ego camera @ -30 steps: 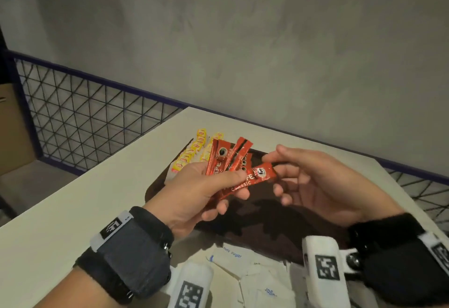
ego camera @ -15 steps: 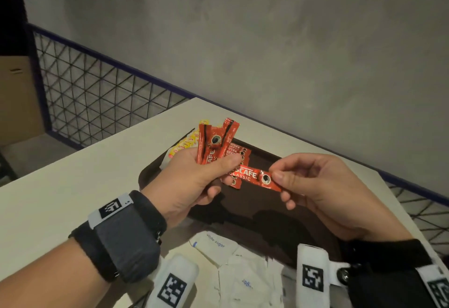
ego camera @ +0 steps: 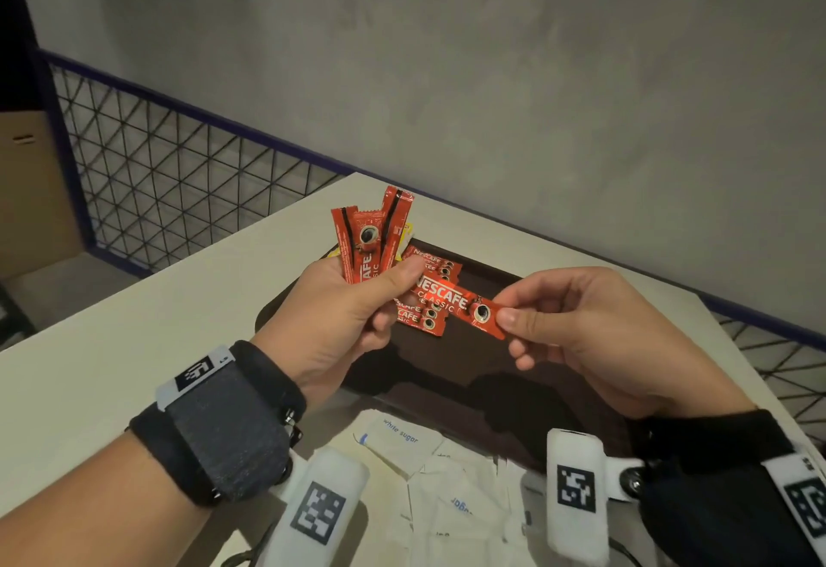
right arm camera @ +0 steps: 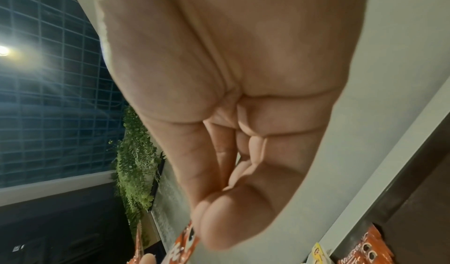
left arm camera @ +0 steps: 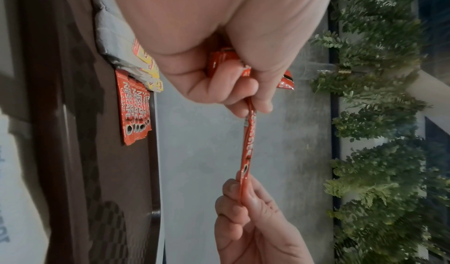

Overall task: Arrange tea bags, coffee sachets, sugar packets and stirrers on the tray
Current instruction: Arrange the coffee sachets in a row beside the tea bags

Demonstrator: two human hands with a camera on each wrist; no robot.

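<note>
Coffee step — left hand (ego camera: 348, 320) grips spare sachets; right hand (ego camera: 576, 334) pinches one slim red foil coffee sachet (ego camera: 456, 302) above the dark brown tray (ego camera: 491, 370) — next, lay it beside the sachets already there.

Both hands raised: left hand (ego camera: 344, 316) clutching sachets (ego camera: 368, 240), right hand (ego camera: 581, 334) pinching 1.

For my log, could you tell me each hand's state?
Left hand: grips the coffee sachets.
Right hand: pinches one coffee sachet.

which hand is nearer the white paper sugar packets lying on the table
Left. The left hand is above the white paper sugar packets, just beyond them; the right hand is further off to their right.
</note>
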